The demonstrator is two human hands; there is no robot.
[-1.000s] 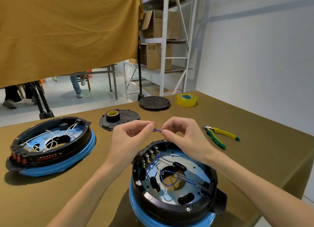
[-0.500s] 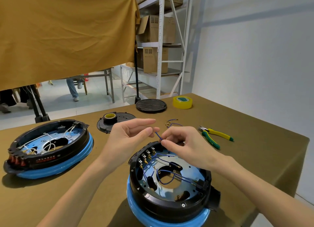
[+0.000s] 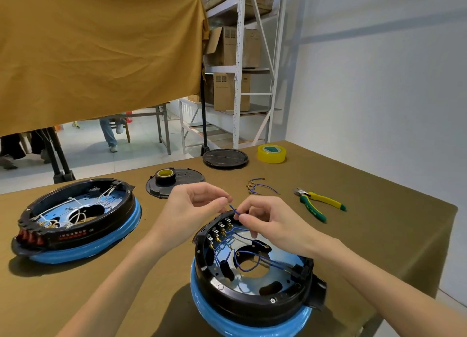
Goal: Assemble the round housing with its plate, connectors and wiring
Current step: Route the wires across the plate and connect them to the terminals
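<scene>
A round black housing (image 3: pixel 242 301) on a blue ring sits near the table's front edge, with a metal plate (image 3: pixel 283 278) inside, a row of brass connectors (image 3: pixel 219 232) on its left wall and blue wiring across it. Above its far rim, my left hand (image 3: pixel 192 205) and my right hand (image 3: pixel 267 220) pinch the two ends of a short blue wire (image 3: pixel 233 208). The wire slants down from left fingertips to right fingertips.
A second housing (image 3: pixel 75 220) with white wires sits at the left. Behind lie a black plate with a tape roll (image 3: pixel 165 176), a round black cover (image 3: pixel 225 157), yellow tape (image 3: pixel 271 153), loose blue wires (image 3: pixel 260 186) and yellow-green pliers (image 3: pixel 316 205).
Both hands have lowered toward the housing's far rim with the wire. The right hand dropped more, so the wire now slants downward. The loose wires behind came into sight.
</scene>
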